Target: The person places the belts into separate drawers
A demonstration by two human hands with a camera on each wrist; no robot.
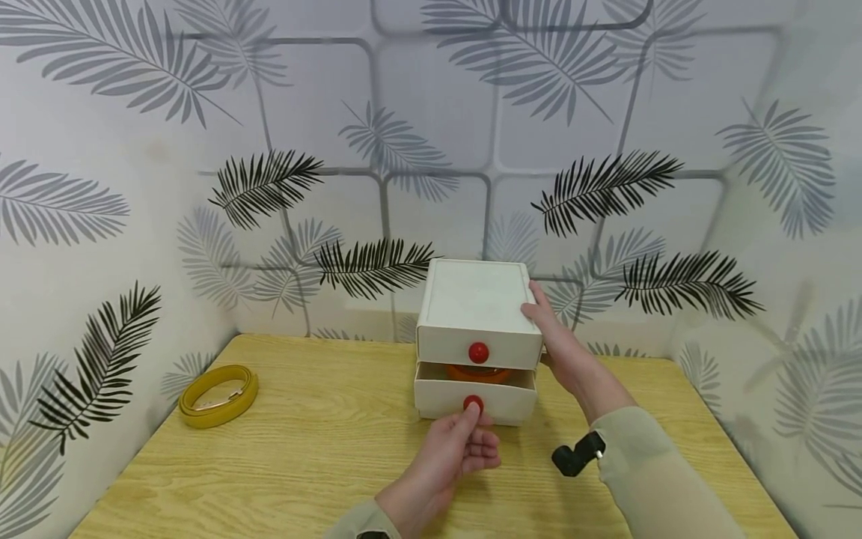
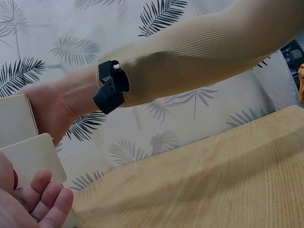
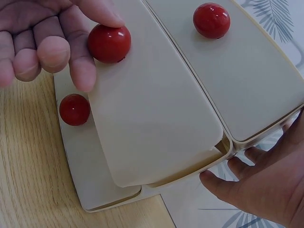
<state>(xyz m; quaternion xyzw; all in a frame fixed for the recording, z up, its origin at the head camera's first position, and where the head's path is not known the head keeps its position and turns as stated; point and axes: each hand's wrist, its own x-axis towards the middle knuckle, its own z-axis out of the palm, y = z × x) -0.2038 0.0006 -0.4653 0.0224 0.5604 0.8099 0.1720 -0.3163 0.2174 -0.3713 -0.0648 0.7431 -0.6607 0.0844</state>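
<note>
On the white boxy cabinet [image 1: 478, 296], left hand [image 1: 447, 449] is pinching round red knob [image 1: 474, 400], right hand [image 1: 560, 338] usefully bracing against slippage.

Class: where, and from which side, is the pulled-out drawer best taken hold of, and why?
By its round red knob, most likely, pinched between thumb and finger from the front. The knob stands out from the flat face of the drawer, giving something to close around, and sits about midway across it, so the pull should run straight.
</note>
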